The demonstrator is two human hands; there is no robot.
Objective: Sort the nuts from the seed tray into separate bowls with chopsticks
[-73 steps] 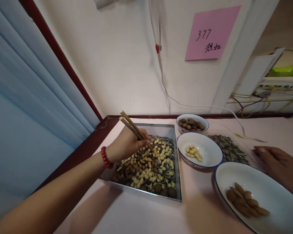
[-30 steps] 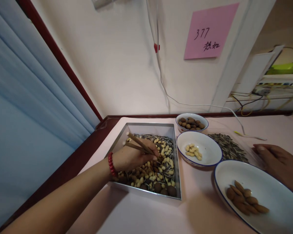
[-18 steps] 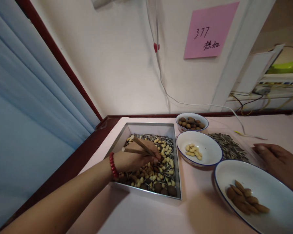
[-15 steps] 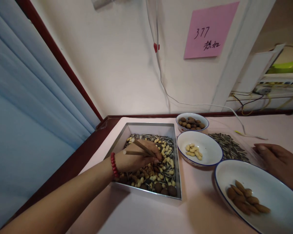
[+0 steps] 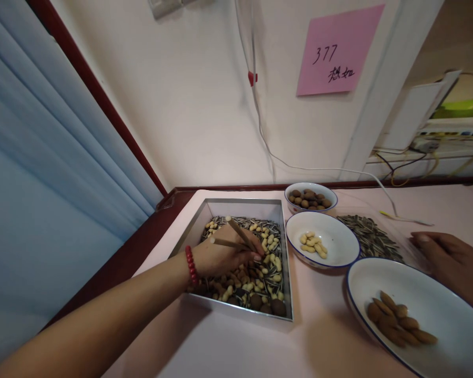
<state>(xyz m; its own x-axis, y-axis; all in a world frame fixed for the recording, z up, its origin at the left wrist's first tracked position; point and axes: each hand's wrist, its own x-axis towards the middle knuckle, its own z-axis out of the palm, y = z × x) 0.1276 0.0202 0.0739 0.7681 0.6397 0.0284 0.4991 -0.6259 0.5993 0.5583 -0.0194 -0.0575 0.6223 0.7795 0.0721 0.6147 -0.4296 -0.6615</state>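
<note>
My left hand (image 5: 230, 252), with a red bead bracelet at the wrist, is closed round a pair of wooden chopsticks (image 5: 240, 236) inside a square metal tin (image 5: 289, 262). The chopstick tips are hidden by the hand. Peanuts (image 5: 276, 262), striped sunflower seeds (image 5: 240, 220) and dark round nuts (image 5: 256, 302) fill the tin, with some brown almonds near my fingers. At the right edge, my right hand (image 5: 453, 262) grips the side of a clear plastic tray (image 5: 408, 241) that holds sunflower seeds; its fingers are partly hidden.
A white bowl of peanuts (image 5: 339, 236) stands right of the tin. Behind it is a bowl of round brown nuts (image 5: 311, 199); nearer me, a larger bowl (image 5: 449, 320) holds almonds. A thin cable (image 5: 323, 168) runs along the wall. A blue curtain (image 5: 63, 157) hangs at left.
My left hand has shifted slightly to the right in the tin, with the chopsticks in it. The right hand and the bowls stay as they were.
</note>
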